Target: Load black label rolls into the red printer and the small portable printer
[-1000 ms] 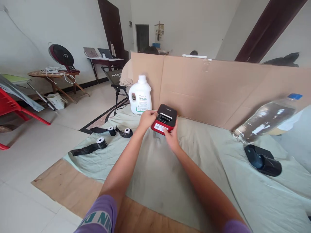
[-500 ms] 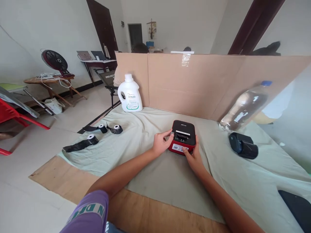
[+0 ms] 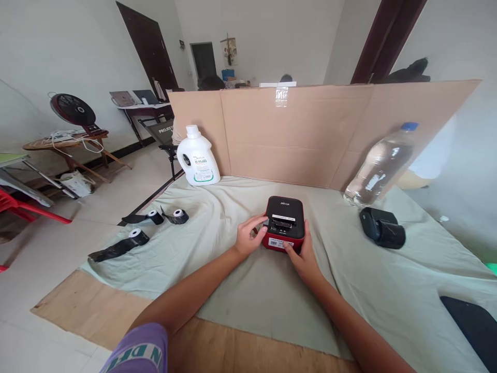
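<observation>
A small red-and-black receipt printer point(image 3: 293, 208) stands on the pale green cloth, with a slot across its top and a white label on its front. My left hand point(image 3: 249, 235) is at its left side, thumb and fingertips gripping the edge by a small grey tab. My right hand point(image 3: 305, 257) wraps the near right corner, its thumb on the front label and its fingers along the right side. Undersides of the fingers are hidden from me.
Black paper rolls point(image 3: 136, 237) lie partly unrolled at the left. A white jug point(image 3: 199, 158) and a large clear bottle point(image 3: 382, 166) stand by a cardboard screen point(image 3: 279, 140). A black device point(image 3: 382, 228) sits at right, and a dark flat object point(image 3: 469, 329) lies nearer.
The view has shifted slightly, so most things appear further left. Both hands keep their places on the printer, with little visible change in their grip.
</observation>
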